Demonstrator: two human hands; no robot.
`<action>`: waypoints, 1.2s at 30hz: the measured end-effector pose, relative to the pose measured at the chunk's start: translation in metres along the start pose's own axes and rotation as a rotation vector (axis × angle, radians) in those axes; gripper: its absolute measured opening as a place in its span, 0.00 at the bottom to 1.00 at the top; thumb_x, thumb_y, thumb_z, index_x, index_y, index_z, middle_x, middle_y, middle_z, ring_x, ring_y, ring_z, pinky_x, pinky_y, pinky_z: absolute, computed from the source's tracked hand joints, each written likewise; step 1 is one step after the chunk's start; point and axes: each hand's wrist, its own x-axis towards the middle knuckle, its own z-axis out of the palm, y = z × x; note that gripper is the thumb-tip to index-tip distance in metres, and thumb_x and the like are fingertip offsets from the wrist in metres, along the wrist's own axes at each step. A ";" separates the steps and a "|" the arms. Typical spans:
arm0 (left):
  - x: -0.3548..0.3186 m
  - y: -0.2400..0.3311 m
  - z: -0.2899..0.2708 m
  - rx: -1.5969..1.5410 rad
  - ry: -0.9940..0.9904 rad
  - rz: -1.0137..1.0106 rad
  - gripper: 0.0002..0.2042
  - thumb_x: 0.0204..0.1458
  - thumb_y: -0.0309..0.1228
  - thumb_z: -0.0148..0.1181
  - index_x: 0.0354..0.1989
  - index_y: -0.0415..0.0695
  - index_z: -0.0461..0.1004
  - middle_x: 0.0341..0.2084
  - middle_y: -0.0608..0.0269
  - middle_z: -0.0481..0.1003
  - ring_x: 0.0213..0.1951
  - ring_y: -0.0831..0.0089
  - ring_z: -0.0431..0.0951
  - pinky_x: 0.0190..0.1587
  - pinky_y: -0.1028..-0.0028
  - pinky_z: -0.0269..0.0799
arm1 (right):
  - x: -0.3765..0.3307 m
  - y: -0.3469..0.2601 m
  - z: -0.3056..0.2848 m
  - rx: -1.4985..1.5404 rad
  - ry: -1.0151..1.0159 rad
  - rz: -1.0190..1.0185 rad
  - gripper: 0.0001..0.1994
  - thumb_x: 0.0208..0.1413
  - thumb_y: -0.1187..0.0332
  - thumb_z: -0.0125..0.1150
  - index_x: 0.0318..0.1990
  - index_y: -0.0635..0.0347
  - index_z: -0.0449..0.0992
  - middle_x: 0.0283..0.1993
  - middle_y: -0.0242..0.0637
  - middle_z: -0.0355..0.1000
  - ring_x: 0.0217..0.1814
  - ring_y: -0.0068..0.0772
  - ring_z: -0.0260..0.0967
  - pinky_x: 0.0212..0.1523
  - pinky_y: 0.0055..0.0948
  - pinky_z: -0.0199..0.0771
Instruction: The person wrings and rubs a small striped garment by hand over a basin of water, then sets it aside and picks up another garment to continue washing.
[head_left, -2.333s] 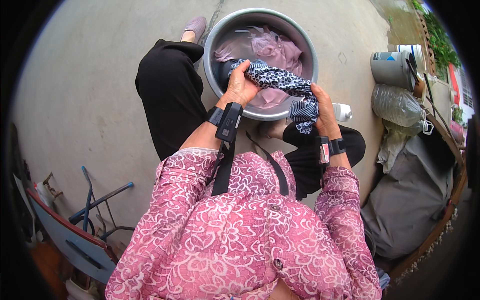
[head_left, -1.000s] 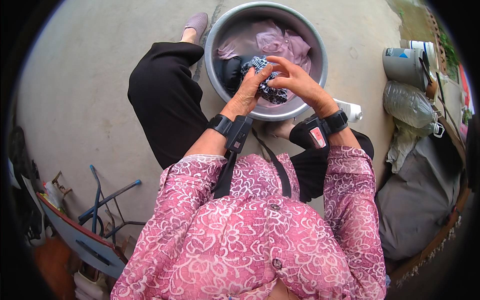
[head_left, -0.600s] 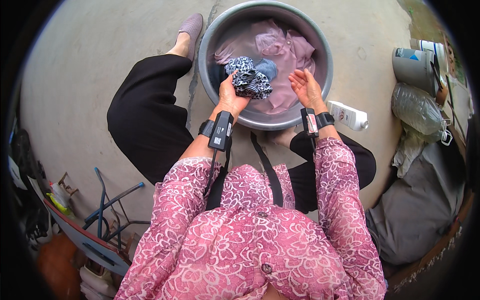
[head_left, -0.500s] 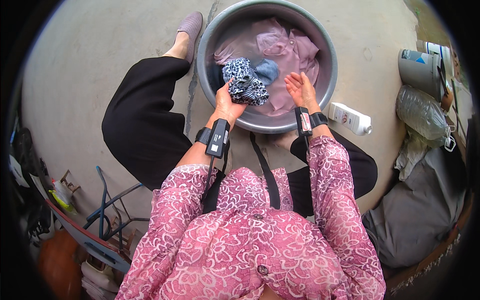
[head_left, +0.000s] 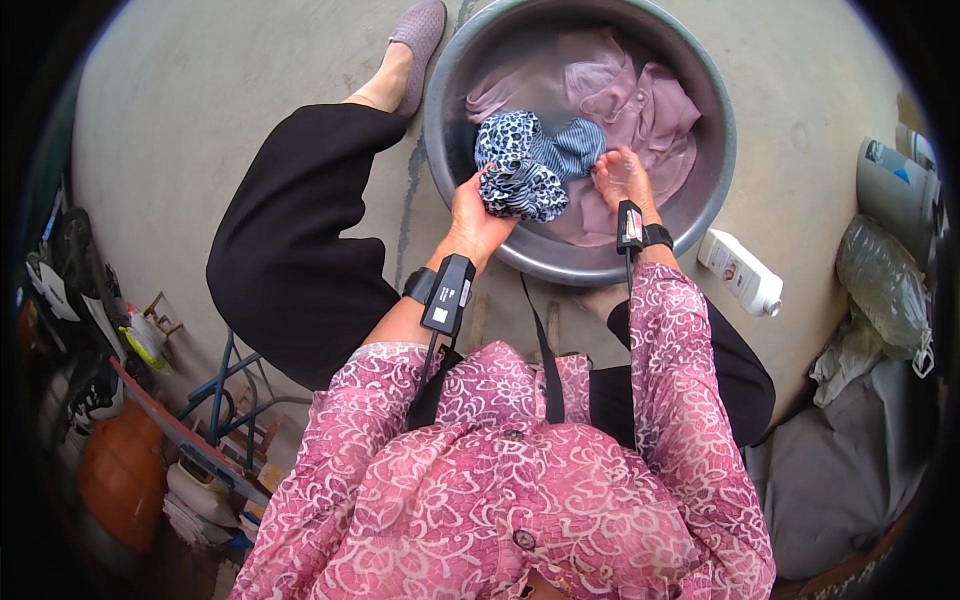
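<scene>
Laundry day on a concrete yard: left hand (head_left: 478, 212) closed around a wadded, spotted blue-and-white cloth (head_left: 520, 175), held up just over the water of a grey metal basin (head_left: 455, 60). Right hand (head_left: 622, 180) lay open, palm up, beside the bundle, let go since a second earlier, when both hands wrung it together. Pink garments (head_left: 630, 95) soaked behind; white bottle (head_left: 742, 272) lay right.

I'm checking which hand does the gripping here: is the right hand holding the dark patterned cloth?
No, the left hand grips the dark patterned cloth, while the right hand lies open beside it in the basin.
</scene>
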 end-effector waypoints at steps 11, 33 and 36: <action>0.017 -0.012 0.007 0.157 -0.066 0.003 0.15 0.56 0.36 0.39 0.40 0.44 0.72 0.37 0.59 0.75 0.39 0.63 0.75 0.47 0.59 0.68 | -0.156 0.004 0.137 -0.741 -0.455 -0.078 0.14 0.56 0.66 0.53 0.47 0.65 0.71 0.45 0.39 0.71 0.46 0.30 0.70 0.45 0.23 0.71; -0.003 -0.020 0.026 0.136 -0.225 -0.242 0.14 0.48 0.43 0.58 0.32 0.45 0.70 0.25 0.64 0.71 0.27 0.70 0.73 0.34 0.69 0.71 | -0.188 0.073 0.151 -1.505 -0.091 -1.183 0.14 0.42 0.68 0.63 0.38 0.62 0.73 0.40 0.42 0.69 0.42 0.43 0.67 0.42 0.31 0.66; 0.004 -0.049 0.030 0.228 -0.173 0.018 0.11 0.56 0.37 0.47 0.36 0.43 0.71 0.29 0.63 0.74 0.30 0.72 0.75 0.32 0.71 0.73 | -0.149 0.035 0.156 -1.411 0.205 -0.839 0.13 0.45 0.63 0.61 0.32 0.64 0.73 0.36 0.44 0.70 0.39 0.43 0.68 0.37 0.33 0.65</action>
